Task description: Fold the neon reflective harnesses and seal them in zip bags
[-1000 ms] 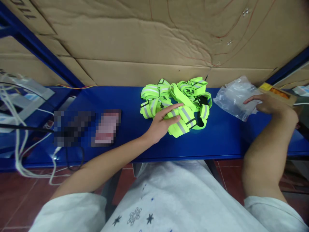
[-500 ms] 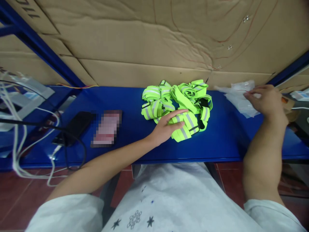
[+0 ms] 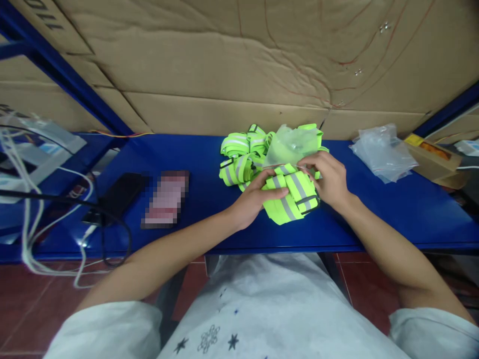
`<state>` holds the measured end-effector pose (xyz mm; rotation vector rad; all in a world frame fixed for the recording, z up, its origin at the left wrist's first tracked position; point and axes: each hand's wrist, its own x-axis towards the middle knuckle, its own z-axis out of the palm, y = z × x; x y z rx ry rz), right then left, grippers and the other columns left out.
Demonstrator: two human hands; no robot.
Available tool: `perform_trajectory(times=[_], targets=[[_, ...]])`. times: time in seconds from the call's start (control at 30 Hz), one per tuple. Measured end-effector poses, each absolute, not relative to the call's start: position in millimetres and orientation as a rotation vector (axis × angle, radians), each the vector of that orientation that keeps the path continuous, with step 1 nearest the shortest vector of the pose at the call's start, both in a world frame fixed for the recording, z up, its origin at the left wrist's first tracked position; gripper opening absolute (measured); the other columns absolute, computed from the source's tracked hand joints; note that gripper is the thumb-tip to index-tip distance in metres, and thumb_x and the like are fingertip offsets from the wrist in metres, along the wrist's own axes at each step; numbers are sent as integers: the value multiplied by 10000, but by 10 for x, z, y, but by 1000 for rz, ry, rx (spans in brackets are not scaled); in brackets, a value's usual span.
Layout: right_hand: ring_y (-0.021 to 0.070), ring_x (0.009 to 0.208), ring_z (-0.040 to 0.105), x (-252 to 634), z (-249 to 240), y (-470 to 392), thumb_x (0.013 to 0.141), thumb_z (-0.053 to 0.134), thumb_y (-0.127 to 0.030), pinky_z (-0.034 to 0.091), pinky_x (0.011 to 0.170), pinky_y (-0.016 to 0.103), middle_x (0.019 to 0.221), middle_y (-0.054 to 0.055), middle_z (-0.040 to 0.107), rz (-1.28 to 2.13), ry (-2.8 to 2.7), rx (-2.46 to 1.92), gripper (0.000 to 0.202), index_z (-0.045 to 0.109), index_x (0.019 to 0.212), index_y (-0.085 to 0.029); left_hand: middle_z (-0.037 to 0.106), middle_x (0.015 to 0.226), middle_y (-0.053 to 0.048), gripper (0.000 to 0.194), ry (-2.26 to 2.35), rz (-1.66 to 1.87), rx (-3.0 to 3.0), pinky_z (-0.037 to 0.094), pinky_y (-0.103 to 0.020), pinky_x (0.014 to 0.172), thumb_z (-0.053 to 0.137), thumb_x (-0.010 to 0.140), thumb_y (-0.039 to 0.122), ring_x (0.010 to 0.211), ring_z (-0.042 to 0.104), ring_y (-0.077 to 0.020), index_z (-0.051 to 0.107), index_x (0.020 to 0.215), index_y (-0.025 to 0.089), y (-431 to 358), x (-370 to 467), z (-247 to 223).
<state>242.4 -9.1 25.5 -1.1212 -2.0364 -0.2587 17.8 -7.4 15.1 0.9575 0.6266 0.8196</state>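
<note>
A broad cardboard sheet [image 3: 194, 65] is stood behind a blue surface [image 3: 355, 229], on which a pile of yellow-green reflective straps [image 3: 235, 144] is heaped near the cardboard, with a stack of clear plastic bags [image 3: 385, 152] laid well to its right. Just in front of the pile, a folded strap bundle [image 3: 286, 199] is clasped in the grip of the left hand [image 3: 249, 202], the thumb laid across its top. By the right hand's [image 3: 331, 182] grip, a single clear bag [image 3: 288, 142] is pinched near its red-lined edge, part of the pile being covered by it.
</note>
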Motion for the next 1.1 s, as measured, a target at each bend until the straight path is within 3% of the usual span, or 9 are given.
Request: perform_trajectory(times=[0.2,0.4,0.53,0.67,0.83,1.1], targets=[[158,648,556,2481,306,-86,989,620,-411,475,644,326,755,20,629,-241,-1839,-1191,188,696,952,-243,714,977,3,515,777,767,835,519,-309,744,942,608,279,833,678,-184,611,999,226,10,181,115],[186,727,640,2475,295,-94,1008,585,-389,512,667,347,821,47,694,-252,-1958,-1134,198,732,975,-261,709,1213,-1,605,620,870,907,560,-312,842,905,705,310,1049,691,-218,647,1252,321,45,147,125],[228,864,684,2497,330,-121,1000,616,-346,542,795,420,948,49,745,-314,-2000,-1090,151,761,1012,-305,724,1167,-4,572,602,871,911,569,-309,835,912,709,323,1011,701,-211,678,1230,318,81,125,130],[234,881,675,2495,377,-157,990,642,-358,534,839,449,952,41,740,-302,-1996,-1110,147,777,1045,-348,733,1202,-13,634,610,875,916,584,-357,886,925,693,331,1048,713,-245,673,1275,325,114,113,108],[224,948,683,2454,431,-184,1014,566,-288,532,881,445,1047,38,739,-252,-2050,-1068,261,755,1176,-367,722,1261,-9,650,564,909,924,584,-387,961,910,721,328,1133,701,-258,656,1319,345,138,103,90],[247,1045,690,2386,393,-194,987,503,-189,562,915,447,1156,72,729,-188,-2079,-1034,366,680,1286,-304,733,1164,2,545,603,1027,927,584,-400,928,883,728,359,1076,711,-257,634,1210,305,124,148,101]])
